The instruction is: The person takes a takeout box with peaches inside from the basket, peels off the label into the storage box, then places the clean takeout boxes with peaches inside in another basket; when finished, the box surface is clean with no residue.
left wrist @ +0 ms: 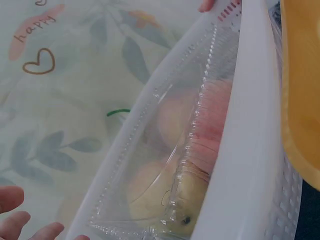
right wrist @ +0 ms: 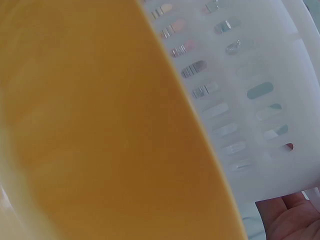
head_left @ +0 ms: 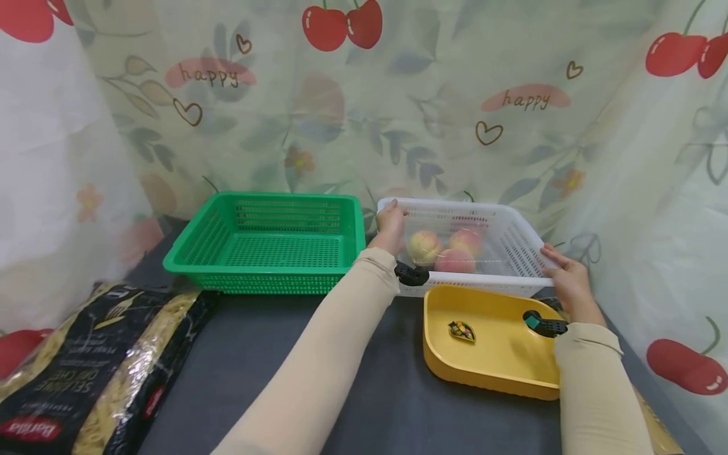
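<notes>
A white plastic basket (head_left: pixel 514 229) stands at the back right, with three peaches (head_left: pixel 455 249) inside under clear plastic packaging (left wrist: pixel 150 200). My left hand (head_left: pixel 389 229) grips the basket's left end, fingers at its rim; some of those fingertips (left wrist: pixel 15 225) show at the lower left of the left wrist view. At the opposite end, my right hand (head_left: pixel 573 287) holds the right front corner, its palm (right wrist: pixel 295 220) partly seen under the basket in the right wrist view. A yellow tray (head_left: pixel 495 366) lies just in front of the basket, below my right wrist.
Left of the white basket stands a green basket (head_left: pixel 264 270). A black-and-clear bag of pasta (head_left: pixel 108 373) lies at the front left on the dark table (head_left: pixel 244 354). A small dark badge-like piece (head_left: pixel 462 331) is in the yellow tray. Patterned curtains (head_left: pixel 352 126) enclose the back and sides.
</notes>
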